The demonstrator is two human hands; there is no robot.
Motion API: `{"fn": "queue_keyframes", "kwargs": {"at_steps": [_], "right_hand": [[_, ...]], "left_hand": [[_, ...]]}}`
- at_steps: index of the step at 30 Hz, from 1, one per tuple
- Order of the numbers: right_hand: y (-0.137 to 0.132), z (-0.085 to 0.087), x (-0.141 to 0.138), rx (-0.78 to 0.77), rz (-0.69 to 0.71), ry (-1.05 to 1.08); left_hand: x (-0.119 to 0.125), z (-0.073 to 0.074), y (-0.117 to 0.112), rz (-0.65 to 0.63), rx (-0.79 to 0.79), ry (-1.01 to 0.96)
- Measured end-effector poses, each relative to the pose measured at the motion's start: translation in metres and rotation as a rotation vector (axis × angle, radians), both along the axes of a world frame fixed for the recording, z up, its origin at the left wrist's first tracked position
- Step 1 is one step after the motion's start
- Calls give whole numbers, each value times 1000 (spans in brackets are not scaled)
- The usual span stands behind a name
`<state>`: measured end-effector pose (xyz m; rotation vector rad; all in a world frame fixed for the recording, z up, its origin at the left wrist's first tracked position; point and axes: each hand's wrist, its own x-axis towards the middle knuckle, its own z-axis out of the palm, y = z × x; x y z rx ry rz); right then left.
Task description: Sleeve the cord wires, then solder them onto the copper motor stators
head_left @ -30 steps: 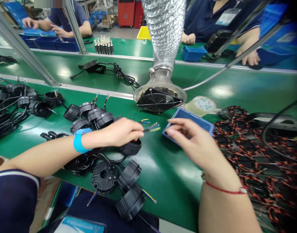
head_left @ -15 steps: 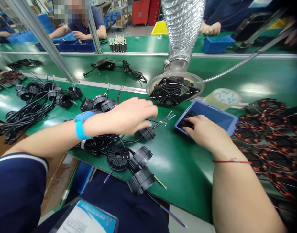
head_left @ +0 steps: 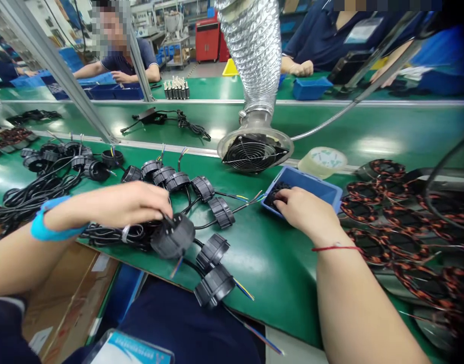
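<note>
My left hand (head_left: 135, 202), with a blue wristband, is pinched on the black cable where it enters a round black plastic cap (head_left: 175, 238). This cap is tilted up, with coloured wire ends hanging below it. My right hand (head_left: 308, 210) reaches into the near left corner of a blue bin (head_left: 319, 188). Its bent fingers are among small black parts (head_left: 275, 196), and what they pinch is hidden. Two more black caps, a nearer one (head_left: 216, 285) and another (head_left: 213, 251), lie between my hands at the table edge.
A fan hood (head_left: 254, 151) on a foil duct (head_left: 250, 55) hangs above the green table (head_left: 266, 273). Copper-wound rings (head_left: 402, 217) cover the right side, beside a roll of tape (head_left: 323, 162). Bundled black cables (head_left: 38, 194) lie left. Co-workers sit across the bench.
My left hand has moved left and down onto the cap's cable and closed, tilting the cap up. My right hand stays in the bin. The whole view has shifted a little.
</note>
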<state>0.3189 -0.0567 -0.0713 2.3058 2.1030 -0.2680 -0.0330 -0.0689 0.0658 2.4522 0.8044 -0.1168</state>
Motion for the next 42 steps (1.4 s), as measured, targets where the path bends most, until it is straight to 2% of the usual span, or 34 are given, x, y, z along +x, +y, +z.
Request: {"fn": "queue_keyframes", "kwargs": {"at_steps": [2,4,6,7,9,11,13,15,17,19,22,24,26,27,31,34,38,42], "right_hand": [[-1,2,-1,14,-3,8],[-2,4,-3,28,-4,15],[-2,6,-4,44,-4,21],[-2,7,-5,53,-6,24],[-3,9,-5,65,-9,29],[-3,10,-6,69,-7,39],[-3,10,-6,70,1,53],[-3,9,-7,72,11,67],[-3,8,-7,78,17,81],[-3,8,-7,88,15,102],[-3,9,-5,118,-3,155],[-3,11,0,149,-18,202],[-2,13,6,176,-23,249],[-2,14,9,189,-26,308],[-4,19,15,191,-69,811],[-7,26,8,138,-95,1099],[-10,31,-4,91,-99,1211],[-7,27,-7,108,-120,1228]], "left_hand": [[-5,1,11,315,-137,-218],[0,-13,20,587,-233,-448],[13,-35,28,691,-286,-556],[21,-46,32,673,-292,-533],[38,-64,38,522,-259,-396],[53,-74,41,365,-145,-268],[63,-75,42,296,10,-222],[71,-69,42,262,146,-256],[77,-59,45,179,187,-314],[81,-48,50,92,76,-308],[87,-33,61,21,-286,-203],[91,-27,68,-43,-501,-202],[94,-24,70,-114,-600,-235],[96,-23,70,-134,-602,-235],[102,-26,60,-134,-375,-99],[101,-28,47,-282,-167,-77],[94,-22,23,-482,47,-97],[89,-20,11,-554,138,16]]}}
